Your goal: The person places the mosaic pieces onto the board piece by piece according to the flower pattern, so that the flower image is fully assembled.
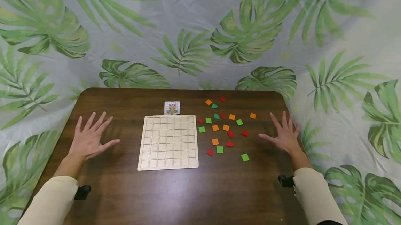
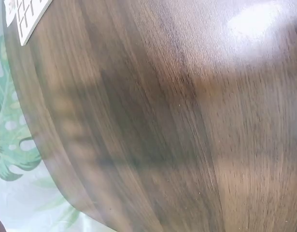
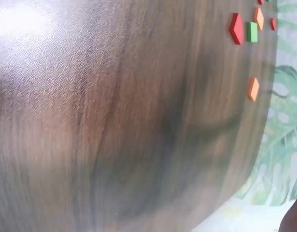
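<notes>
My left hand (image 1: pixel 88 141) is spread with straight fingers over the left side of the table, apart from the wooden grid board (image 1: pixel 169 142). On the other side, my right hand (image 1: pixel 285 135) also has its fingers fanned out and holds nothing. Between the board and that hand lie scattered flat pieces: orange squares (image 1: pixel 232 117), green squares (image 1: pixel 220 149), red rounded pieces (image 1: pixel 229 144) and dark green rounded pieces (image 1: pixel 217 116). The right hand is nearest a red piece (image 1: pixel 244 133) and an orange square (image 1: pixel 253 116). Every cell of the board is bare.
A small card (image 1: pixel 172 108) with a gridded flower picture lies at the board's far edge. The dark wooden table (image 1: pixel 175 197) has rounded far corners. Leaf-printed cloth (image 1: pixel 185 19) hangs behind it and at both sides.
</notes>
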A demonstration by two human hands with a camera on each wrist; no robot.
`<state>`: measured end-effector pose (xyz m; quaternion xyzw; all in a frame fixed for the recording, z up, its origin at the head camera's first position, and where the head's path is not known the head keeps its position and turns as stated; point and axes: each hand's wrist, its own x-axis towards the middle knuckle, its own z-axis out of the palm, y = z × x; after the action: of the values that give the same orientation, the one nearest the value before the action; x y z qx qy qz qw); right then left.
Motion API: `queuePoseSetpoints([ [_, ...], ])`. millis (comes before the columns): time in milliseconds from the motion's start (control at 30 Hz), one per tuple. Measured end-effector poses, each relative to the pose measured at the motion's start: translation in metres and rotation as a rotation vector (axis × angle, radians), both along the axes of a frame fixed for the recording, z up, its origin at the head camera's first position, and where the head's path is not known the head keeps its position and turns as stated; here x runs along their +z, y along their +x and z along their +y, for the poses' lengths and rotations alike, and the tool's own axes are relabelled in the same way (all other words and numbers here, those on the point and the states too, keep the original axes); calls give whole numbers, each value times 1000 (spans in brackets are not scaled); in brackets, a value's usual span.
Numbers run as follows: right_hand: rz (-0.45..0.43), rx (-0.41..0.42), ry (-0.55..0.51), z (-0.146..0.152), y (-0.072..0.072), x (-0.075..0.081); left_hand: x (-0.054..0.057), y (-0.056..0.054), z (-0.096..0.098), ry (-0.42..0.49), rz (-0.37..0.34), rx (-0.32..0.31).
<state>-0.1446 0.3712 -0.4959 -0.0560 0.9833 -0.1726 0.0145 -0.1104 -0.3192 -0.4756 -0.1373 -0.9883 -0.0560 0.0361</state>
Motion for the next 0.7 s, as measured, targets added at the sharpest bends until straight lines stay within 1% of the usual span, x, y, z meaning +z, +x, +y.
queuePoseSetpoints([
  [133, 9, 5, 5, -6, -7, -1, -3, -1, 3, 14, -2, -17],
  [233, 8, 14, 3, -14, -15, -3, -7, -2, 6, 30, -5, -34],
  [533, -1, 79, -14, -51, -44, -10, -26, -5, 23, 109, -73, -111],
  [633, 3, 105, -26, -67, -53, -10, -32, -7, 29, 123, -80, -129],
  [700, -2, 126, -33, -78, -58, -11, -37, -8, 34, 131, -97, -137],
])
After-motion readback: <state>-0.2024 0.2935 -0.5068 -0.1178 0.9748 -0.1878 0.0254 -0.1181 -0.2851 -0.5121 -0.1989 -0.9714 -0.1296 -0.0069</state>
